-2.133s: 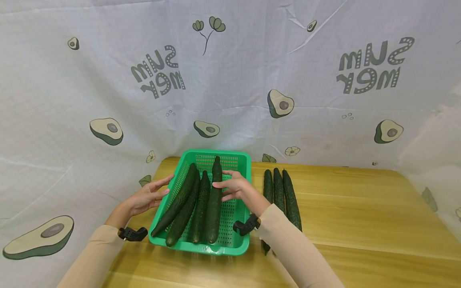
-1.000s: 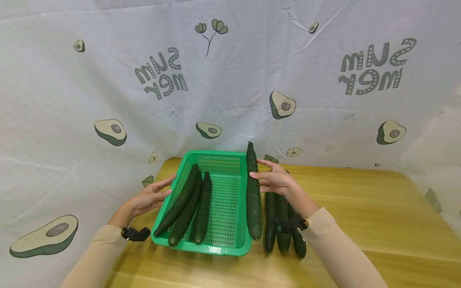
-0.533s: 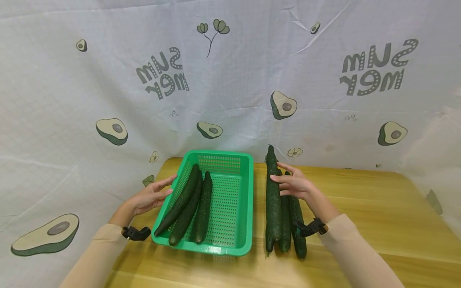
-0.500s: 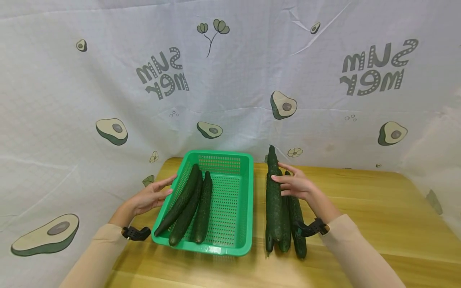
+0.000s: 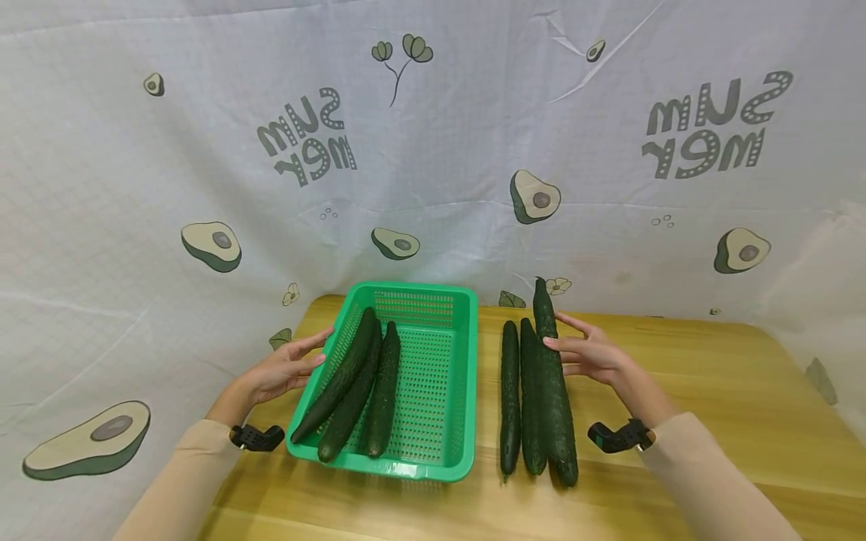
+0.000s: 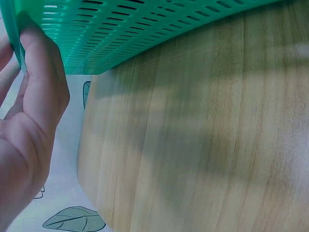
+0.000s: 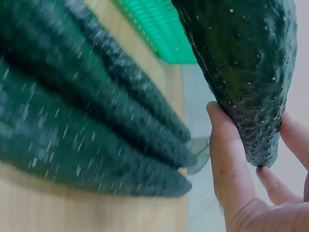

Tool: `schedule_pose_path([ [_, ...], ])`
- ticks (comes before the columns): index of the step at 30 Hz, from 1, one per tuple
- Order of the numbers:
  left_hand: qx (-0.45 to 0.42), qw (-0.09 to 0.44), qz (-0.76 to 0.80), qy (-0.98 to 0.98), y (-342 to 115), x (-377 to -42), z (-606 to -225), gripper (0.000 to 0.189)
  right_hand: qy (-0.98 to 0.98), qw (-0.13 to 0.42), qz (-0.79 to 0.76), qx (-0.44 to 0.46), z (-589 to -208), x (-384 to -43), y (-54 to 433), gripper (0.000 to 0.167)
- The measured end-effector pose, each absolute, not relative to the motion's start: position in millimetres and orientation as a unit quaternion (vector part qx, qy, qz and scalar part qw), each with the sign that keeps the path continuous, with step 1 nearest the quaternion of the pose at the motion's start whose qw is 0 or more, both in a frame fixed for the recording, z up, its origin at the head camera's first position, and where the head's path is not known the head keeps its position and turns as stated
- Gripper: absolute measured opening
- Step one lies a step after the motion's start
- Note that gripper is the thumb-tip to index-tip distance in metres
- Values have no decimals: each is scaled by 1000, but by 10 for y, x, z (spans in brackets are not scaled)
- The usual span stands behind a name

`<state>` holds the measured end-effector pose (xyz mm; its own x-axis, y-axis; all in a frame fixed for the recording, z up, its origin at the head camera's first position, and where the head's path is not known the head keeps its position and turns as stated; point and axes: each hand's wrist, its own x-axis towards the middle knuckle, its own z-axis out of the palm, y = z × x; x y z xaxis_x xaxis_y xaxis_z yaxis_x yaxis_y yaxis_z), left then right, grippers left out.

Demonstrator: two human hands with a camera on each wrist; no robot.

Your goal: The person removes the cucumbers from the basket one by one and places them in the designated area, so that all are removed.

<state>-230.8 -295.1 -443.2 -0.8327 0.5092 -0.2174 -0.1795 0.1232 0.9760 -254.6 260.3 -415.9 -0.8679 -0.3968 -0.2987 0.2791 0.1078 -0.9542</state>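
Currently, one cucumber (image 5: pixel 554 394) is held by the right hand (image 5: pixel 587 355) above three others (image 5: pixel 510 398), clamped between thumb and fingers; its long axis is aligned front to back, narrow tip pointed toward the curtain (image 5: pixel 460 135). The green basket (image 5: pixel 406 470) is pinched at its rim by the left hand (image 5: pixel 280 370).

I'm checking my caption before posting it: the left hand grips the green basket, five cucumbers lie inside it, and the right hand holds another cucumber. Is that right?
Not quite: the head view shows three cucumbers inside the green basket, not five. The rest stands: the left hand grips the basket, and the right hand holds another cucumber.
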Motion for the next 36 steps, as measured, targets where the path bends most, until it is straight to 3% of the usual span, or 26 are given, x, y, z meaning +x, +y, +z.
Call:
schedule_pose_path([
  [19,117,260,652,703,-2945,-2301,-4428,69,720,246,-648,-31,-4442,-2468,3059,85],
  [36,113,258,653,703,-2955,-2310,-4452,68,706,254,-661,-8,-4646,-2442,3189,88],
])
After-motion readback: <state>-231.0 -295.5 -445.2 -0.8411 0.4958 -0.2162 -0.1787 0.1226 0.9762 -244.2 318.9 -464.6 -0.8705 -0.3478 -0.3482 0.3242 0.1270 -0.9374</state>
